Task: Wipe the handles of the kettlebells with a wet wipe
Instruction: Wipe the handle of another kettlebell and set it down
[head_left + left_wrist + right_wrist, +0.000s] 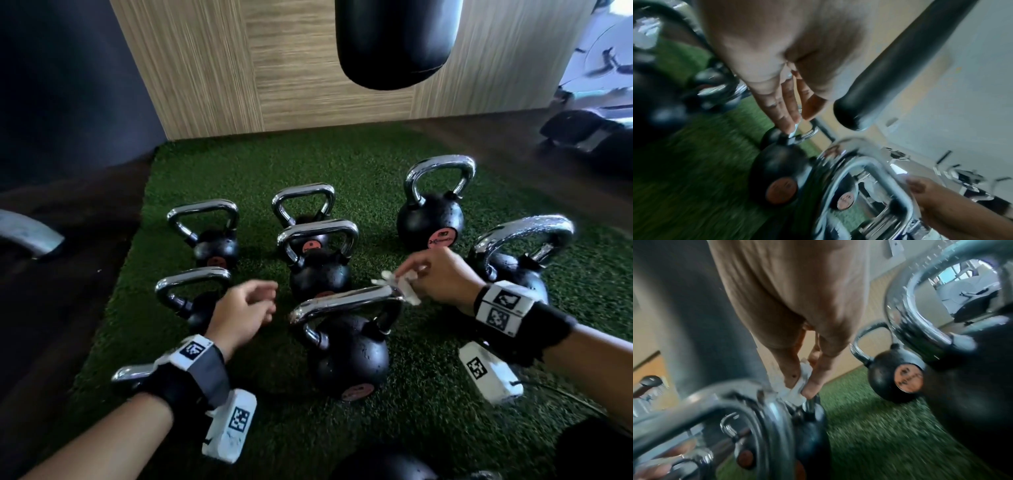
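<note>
Several black kettlebells with chrome handles stand on a green turf mat. The nearest kettlebell has its chrome handle tilted across the middle. My right hand pinches a crumpled white wet wipe at the right end of that handle; the right wrist view shows the wipe between thumb and fingers, against the chrome handle. My left hand hovers just left of the handle, holding nothing. In the left wrist view its fingers are extended.
A black punching bag hangs above the mat's far edge, before a wood-panel wall. More kettlebells stand left, centre and right. Dark floor surrounds the turf. Gym equipment stands at the far right.
</note>
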